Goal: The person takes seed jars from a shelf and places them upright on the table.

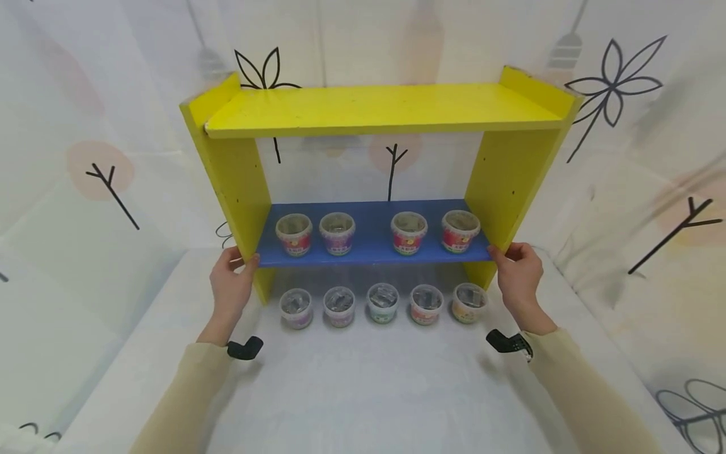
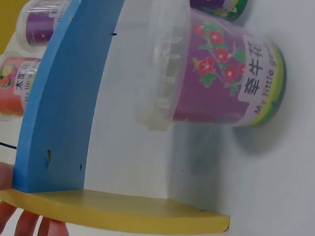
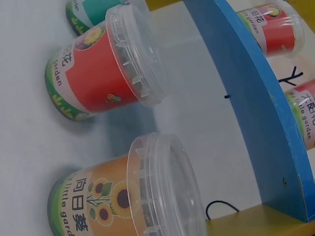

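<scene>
A small rack with yellow side panels (image 1: 499, 183) and a blue shelf (image 1: 363, 252) stands on the white table. My left hand (image 1: 231, 284) grips its left side panel, thumb at the shelf's front corner and fingers behind the panel. In the left wrist view, fingers (image 2: 28, 223) curl past the yellow panel's edge. At the opposite end my right hand (image 1: 520, 277) holds the right side panel in the same way; the right wrist view leaves that hand out. Several plastic cups with printed flower labels, such as a red cup (image 1: 460, 239), stand upright on the blue shelf.
Another row of cups stands on the table in front of the rack, from a purple cup (image 1: 296, 320) to an orange sunflower cup (image 1: 468, 313). A yellow top board (image 1: 368, 107) spans the rack. Patterned cloth (image 1: 85, 265) hangs behind and at both sides.
</scene>
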